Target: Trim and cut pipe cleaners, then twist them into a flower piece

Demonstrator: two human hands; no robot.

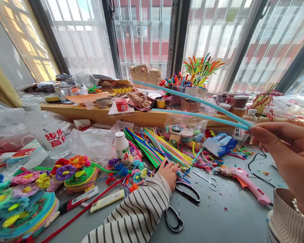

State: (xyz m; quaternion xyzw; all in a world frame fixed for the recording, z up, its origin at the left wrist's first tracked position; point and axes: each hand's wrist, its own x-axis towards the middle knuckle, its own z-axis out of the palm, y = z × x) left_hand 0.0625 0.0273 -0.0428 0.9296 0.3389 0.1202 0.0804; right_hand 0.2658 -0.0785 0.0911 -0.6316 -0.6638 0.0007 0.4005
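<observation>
On your left, a clear bottle (47, 133) with red lettering stands beside a plastic bag (91, 143) on the desk (233, 216). Ahead of you are a white bottle (122, 148) and a dark-lidded jar (175, 139); beyond, a wooden ledge (103, 114) bears a red tub (121, 105) before barred windows (144, 37).

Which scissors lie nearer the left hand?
The black-handled scissors, right beside the left hand; the small silver scissors lie farther off, toward the glue gun.

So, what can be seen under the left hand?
By the left hand, pipe cleaners and the handles of black scissors show. What lies directly beneath it is covered; the blades cannot be seen.
</observation>
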